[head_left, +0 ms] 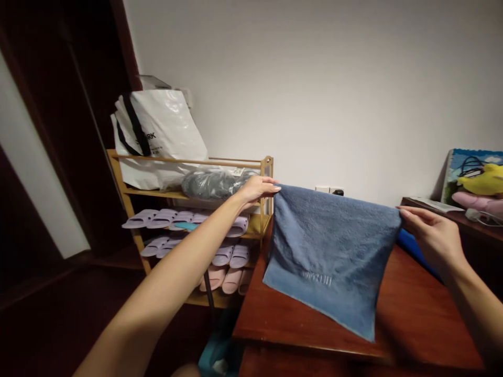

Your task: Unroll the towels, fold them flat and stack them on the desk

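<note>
A blue towel [334, 241] hangs stretched between my two hands above the reddish-brown wooden table [424, 319]. My left hand [257, 189] pinches its upper left corner, fingers closed. At the upper right corner, my right hand [434, 233] holds the cloth between thumb and fingers. Pale lettering shows near the towel's lower part. Its bottom edge slants down to the right, and I cannot tell whether it touches the tabletop.
Left of the table stands a wooden shoe rack [126, 201] with several lilac and pink slippers. A white bag [165, 123] with black straps sits on it, beside a plastic-wrapped grey bundle [212, 183]. Farther right, a yellow plush toy [485, 180] lies on a dark surface.
</note>
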